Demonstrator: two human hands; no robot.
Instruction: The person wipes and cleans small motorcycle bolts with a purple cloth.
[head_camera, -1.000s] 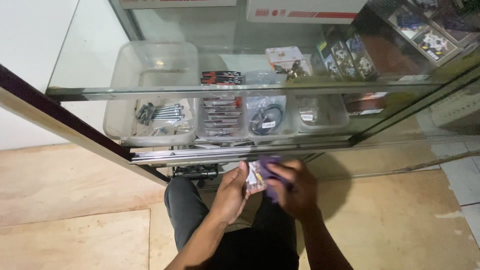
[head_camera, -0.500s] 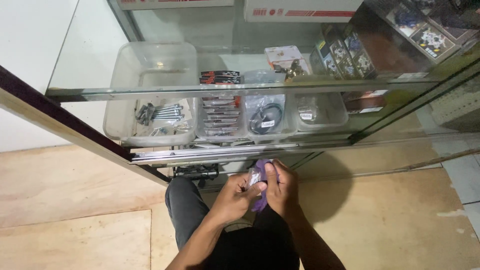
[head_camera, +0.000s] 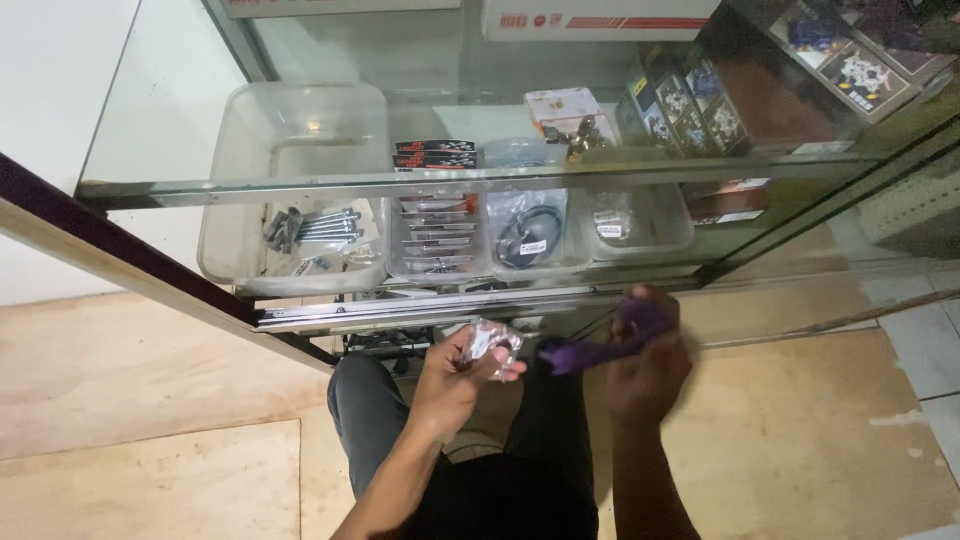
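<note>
Hands have split apart since half a second ago: then both were pressed together over the purple piece, now the right hand (head_camera: 648, 365) has pulled out to the right, blurred. Right grip closed around a purple cloth-like strip (head_camera: 590, 350), which trails left toward the other hand. Left hand (head_camera: 462, 375) has its grip closed on a small clear plastic packet (head_camera: 493, 343), held up in front of the body, likely so it stays in view. Packet sits at the left fingertips, just beside the strip's loose end. Glass display cabinet (head_camera: 480, 180) behind, with clear bins (head_camera: 300, 190) of bolts and packets.
</note>
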